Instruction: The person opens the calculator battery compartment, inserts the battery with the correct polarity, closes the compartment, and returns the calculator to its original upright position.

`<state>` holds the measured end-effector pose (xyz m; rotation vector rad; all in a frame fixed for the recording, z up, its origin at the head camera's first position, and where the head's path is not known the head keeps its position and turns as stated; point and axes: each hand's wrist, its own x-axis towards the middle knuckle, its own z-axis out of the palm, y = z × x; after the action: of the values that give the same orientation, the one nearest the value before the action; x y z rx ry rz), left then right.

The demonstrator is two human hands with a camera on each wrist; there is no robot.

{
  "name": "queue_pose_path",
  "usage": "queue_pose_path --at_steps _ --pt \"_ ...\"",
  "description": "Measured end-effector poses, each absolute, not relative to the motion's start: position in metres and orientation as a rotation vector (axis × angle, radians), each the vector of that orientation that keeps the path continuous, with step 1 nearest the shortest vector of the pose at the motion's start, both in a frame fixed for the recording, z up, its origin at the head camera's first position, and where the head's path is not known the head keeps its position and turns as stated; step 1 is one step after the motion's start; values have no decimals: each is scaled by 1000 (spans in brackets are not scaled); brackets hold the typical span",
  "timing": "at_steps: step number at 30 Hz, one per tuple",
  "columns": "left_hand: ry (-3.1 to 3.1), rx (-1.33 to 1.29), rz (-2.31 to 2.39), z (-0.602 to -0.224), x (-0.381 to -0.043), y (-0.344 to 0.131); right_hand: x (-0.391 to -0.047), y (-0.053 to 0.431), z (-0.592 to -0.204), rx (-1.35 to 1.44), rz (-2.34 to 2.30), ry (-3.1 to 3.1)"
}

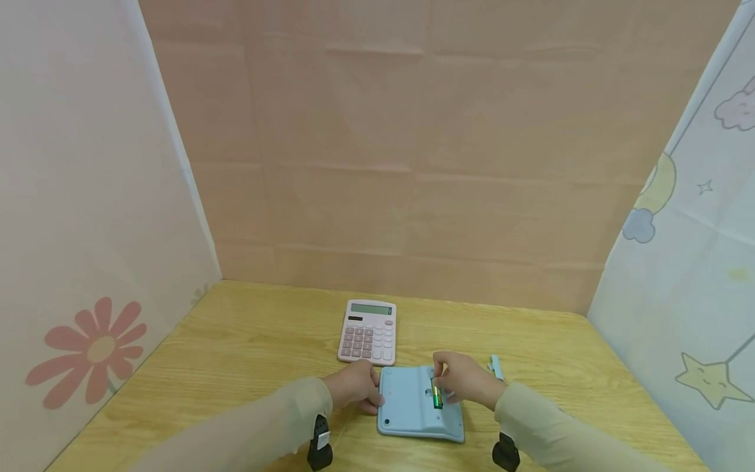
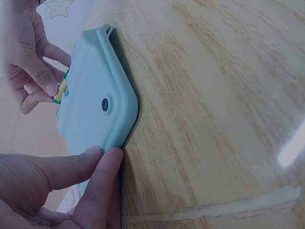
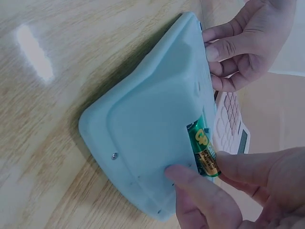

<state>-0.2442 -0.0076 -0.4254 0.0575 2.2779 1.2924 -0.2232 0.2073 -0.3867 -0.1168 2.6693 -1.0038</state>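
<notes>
A light blue calculator [image 1: 404, 400] lies face down on the wooden table, its back up and its battery slot uncovered. My left hand [image 1: 354, 385] pinches the calculator's left edge between thumb and fingers. In the slot sits a green and gold battery [image 3: 204, 149], one end raised above the back in the right wrist view. My right hand [image 1: 463, 377] holds that raised end, thumb against it, while a fingertip [image 3: 174, 172] touches the casing beside the slot. The small blue battery cover [image 1: 495, 367] lies on the table just beyond my right wrist.
A pink calculator [image 1: 377, 328] lies face up behind the blue one, close to my left hand. The wooden table [image 1: 265, 328] ends at a tan backdrop [image 1: 413, 164]. Patterned sheets hang along its left and right sides.
</notes>
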Motion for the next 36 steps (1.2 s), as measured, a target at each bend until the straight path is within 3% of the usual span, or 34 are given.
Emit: queue_pose_path --at_steps 36 --pt "2277 49 1300 -421 -240 -7 -226 215 -389 -116 -1132 2611"
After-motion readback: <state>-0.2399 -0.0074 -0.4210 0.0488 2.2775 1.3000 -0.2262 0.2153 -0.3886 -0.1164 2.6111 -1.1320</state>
